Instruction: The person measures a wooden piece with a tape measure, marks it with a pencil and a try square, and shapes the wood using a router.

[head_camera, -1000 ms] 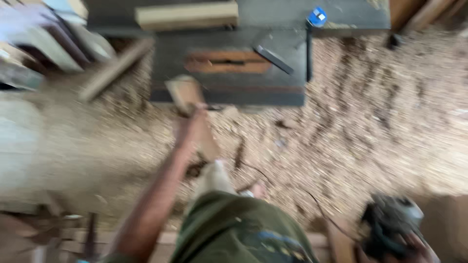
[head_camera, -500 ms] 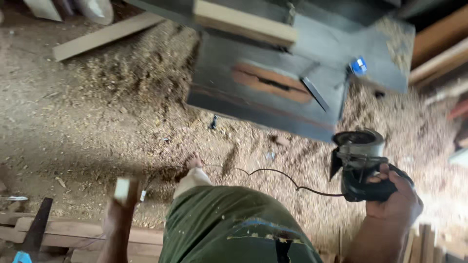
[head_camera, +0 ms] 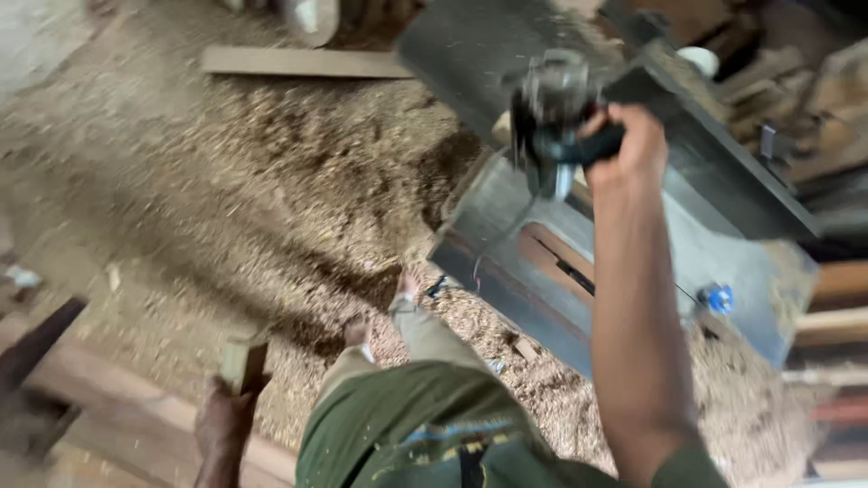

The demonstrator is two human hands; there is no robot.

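At the far left a dark timber beam lies on the floor, which is covered with sawdust. Just to the right of it, low in the view, the left hand hangs at the person's side, its fingers closed around a short wooden block that stands up out of the fist. Farther up, a long pale plank lies flat across the sawdust. In the middle, the person's olive-green trousers fill the lower edge, and one foot is set in the shavings close to the near corner of a grey metal saw table. That worktop runs away to the right, with a reddish insert let into its top and a small blue object lying near its right edge. Above the table the right arm is raised, and the right hand is wrapped tightly around the handle of a dark power tool, blurred in the view, held in the air clear of the worktop. A thin cord trails down from the tool. Stacked timber lies at the far right.
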